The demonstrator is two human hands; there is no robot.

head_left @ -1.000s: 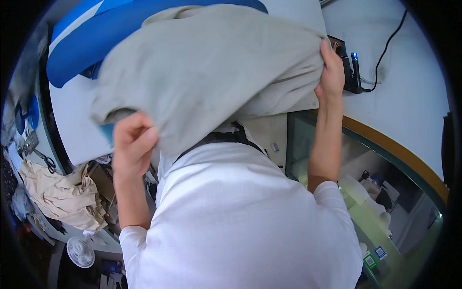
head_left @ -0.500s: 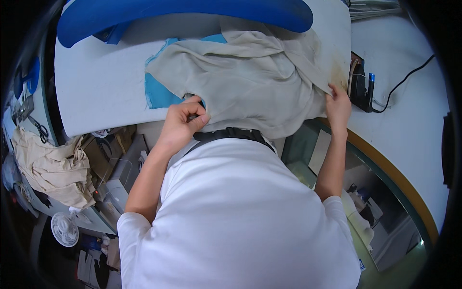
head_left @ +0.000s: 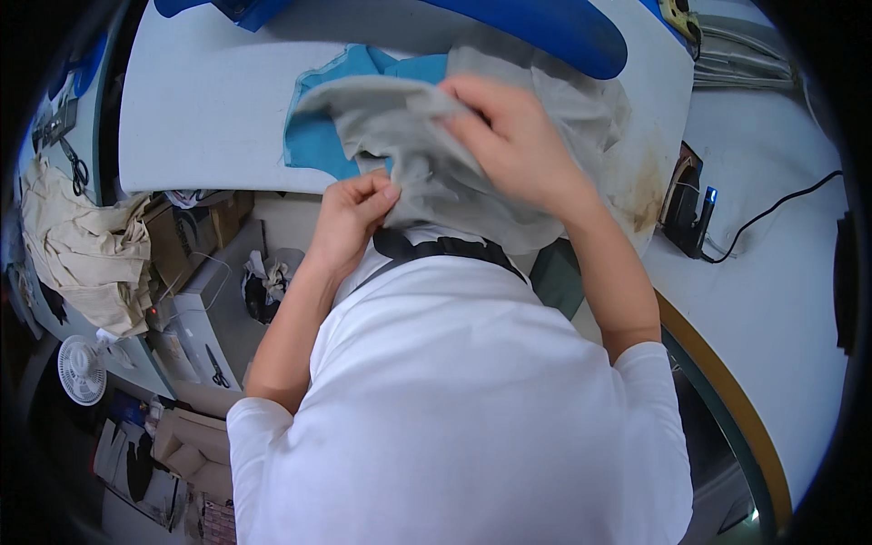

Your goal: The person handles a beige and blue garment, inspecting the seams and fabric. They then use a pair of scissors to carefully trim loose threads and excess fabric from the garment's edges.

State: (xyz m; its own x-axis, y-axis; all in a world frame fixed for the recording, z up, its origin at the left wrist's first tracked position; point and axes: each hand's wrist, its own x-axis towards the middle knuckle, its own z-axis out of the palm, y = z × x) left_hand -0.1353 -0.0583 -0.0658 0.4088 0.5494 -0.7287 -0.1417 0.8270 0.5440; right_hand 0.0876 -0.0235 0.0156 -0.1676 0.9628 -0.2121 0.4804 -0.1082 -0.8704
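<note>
The left hand, in the head view, pinches the grey cloth between thumb and fingers; the right hand, half curled and blurred, is at a fold, its hold impossible to tell. The cloth lies rumpled on the white table, partly over blue fabric.

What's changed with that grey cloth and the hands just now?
The raised grey cloth came down, baring more blue cloth. The right hand let go of its right end and swung left; blur hides its grip. The left hand still pinches the cloth.
</note>
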